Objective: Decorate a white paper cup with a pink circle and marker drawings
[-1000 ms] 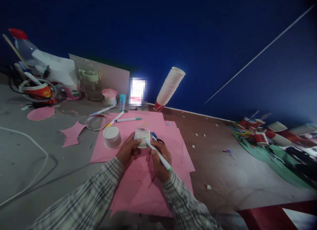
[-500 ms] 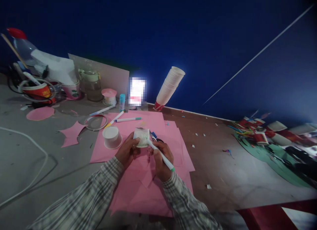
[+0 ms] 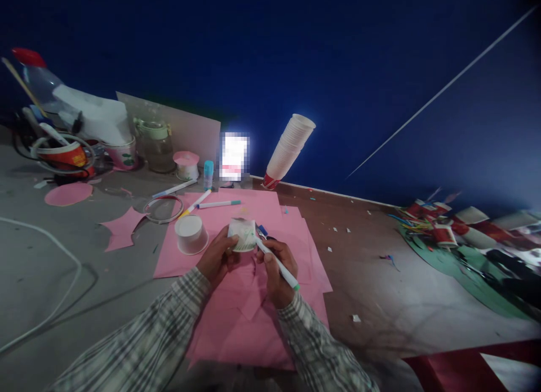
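Observation:
My left hand (image 3: pixel 218 258) is closed around a small white paper cup (image 3: pixel 242 234) with green marks, held on its side above the pink paper sheets (image 3: pixel 236 319). My right hand (image 3: pixel 274 269) grips a white marker with a green end (image 3: pixel 278 263), its tip touching the cup's side. Another white cup (image 3: pixel 191 233) stands upside down on the pink paper just left of my left hand. Scissors with blue handles (image 3: pixel 262 231) lie partly hidden behind the held cup.
Markers (image 3: pixel 218 203), a tape ring (image 3: pixel 164 208), a glue stick (image 3: pixel 208 174), a jar (image 3: pixel 157 145) and a leaning stack of white cups (image 3: pixel 288 150) sit along the blue wall. Pink cut-outs (image 3: pixel 122 226) lie left. A white cable (image 3: pixel 51 251) crosses the floor. Red cups clutter a green sheet (image 3: pixel 448 251) at right.
The marker in my right hand has shifted slightly down and right along the cup. My left hand and the cup have stayed almost still.

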Demonstrator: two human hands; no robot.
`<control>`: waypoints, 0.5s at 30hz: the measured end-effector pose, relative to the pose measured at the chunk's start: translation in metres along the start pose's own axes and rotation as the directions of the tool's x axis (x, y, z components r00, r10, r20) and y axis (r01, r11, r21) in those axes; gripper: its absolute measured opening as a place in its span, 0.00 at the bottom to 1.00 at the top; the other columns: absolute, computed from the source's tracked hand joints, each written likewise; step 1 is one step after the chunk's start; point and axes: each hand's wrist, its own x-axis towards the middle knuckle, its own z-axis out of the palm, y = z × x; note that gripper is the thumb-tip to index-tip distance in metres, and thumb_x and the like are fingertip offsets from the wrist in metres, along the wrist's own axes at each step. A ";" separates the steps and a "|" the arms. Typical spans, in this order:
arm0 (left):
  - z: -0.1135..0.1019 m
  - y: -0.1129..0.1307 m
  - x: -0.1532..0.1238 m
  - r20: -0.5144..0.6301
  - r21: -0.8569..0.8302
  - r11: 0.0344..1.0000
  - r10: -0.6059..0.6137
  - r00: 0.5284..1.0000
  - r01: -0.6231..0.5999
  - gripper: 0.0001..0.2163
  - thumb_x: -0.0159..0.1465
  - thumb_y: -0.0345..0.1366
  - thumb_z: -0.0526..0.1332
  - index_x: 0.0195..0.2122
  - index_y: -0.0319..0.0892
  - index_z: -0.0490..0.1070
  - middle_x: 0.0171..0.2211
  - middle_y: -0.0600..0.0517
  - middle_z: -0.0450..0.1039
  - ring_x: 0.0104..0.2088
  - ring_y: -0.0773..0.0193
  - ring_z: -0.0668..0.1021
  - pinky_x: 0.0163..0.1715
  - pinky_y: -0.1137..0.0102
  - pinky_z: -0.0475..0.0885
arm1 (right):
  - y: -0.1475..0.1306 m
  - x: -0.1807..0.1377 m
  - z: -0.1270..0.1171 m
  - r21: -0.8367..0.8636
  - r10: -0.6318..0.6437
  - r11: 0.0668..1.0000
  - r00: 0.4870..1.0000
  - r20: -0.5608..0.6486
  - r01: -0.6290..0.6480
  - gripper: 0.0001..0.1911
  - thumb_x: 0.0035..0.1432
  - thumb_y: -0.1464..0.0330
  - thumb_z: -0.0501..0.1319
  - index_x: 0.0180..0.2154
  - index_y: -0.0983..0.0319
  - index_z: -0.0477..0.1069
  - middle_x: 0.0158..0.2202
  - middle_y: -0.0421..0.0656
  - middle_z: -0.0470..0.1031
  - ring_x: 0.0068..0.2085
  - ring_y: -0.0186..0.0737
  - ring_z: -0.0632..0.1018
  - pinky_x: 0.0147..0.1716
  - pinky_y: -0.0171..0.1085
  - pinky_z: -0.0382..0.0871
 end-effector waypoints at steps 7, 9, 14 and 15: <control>0.001 0.000 0.000 0.007 0.040 0.999 0.018 1.000 -0.018 0.22 0.53 0.43 0.73 0.46 0.43 0.72 0.26 0.59 0.69 0.17 0.76 0.61 0.13 0.80 0.57 | -0.001 0.001 0.003 0.013 0.030 0.999 1.000 0.006 -0.030 0.16 0.68 0.54 0.60 0.46 0.59 0.77 0.32 0.43 0.78 0.29 0.41 0.79 0.30 0.42 0.78; 0.002 0.000 0.000 0.006 0.041 0.999 0.015 1.000 -0.016 0.22 0.52 0.42 0.73 0.46 0.42 0.72 0.25 0.59 0.69 0.17 0.76 0.61 0.13 0.79 0.57 | 0.000 0.001 0.003 0.019 0.031 0.999 0.999 0.011 -0.032 0.16 0.68 0.55 0.61 0.46 0.59 0.76 0.32 0.44 0.78 0.30 0.41 0.79 0.30 0.41 0.78; 0.007 0.003 -0.001 -0.023 0.029 0.999 0.024 0.999 -0.024 0.23 0.50 0.42 0.73 0.46 0.41 0.72 0.24 0.60 0.69 0.17 0.76 0.60 0.12 0.79 0.56 | 0.003 -0.001 0.002 0.014 0.018 1.000 0.999 0.034 -0.018 0.14 0.68 0.57 0.61 0.48 0.59 0.76 0.36 0.46 0.80 0.33 0.43 0.81 0.34 0.42 0.78; 0.007 0.003 -0.001 -0.029 0.026 0.999 0.027 0.999 -0.026 0.23 0.50 0.42 0.74 0.45 0.41 0.72 0.24 0.60 0.69 0.17 0.76 0.61 0.13 0.80 0.56 | 0.003 -0.001 0.002 0.015 0.017 1.000 0.999 0.038 -0.018 0.14 0.69 0.57 0.61 0.48 0.59 0.76 0.36 0.46 0.80 0.34 0.43 0.81 0.34 0.42 0.78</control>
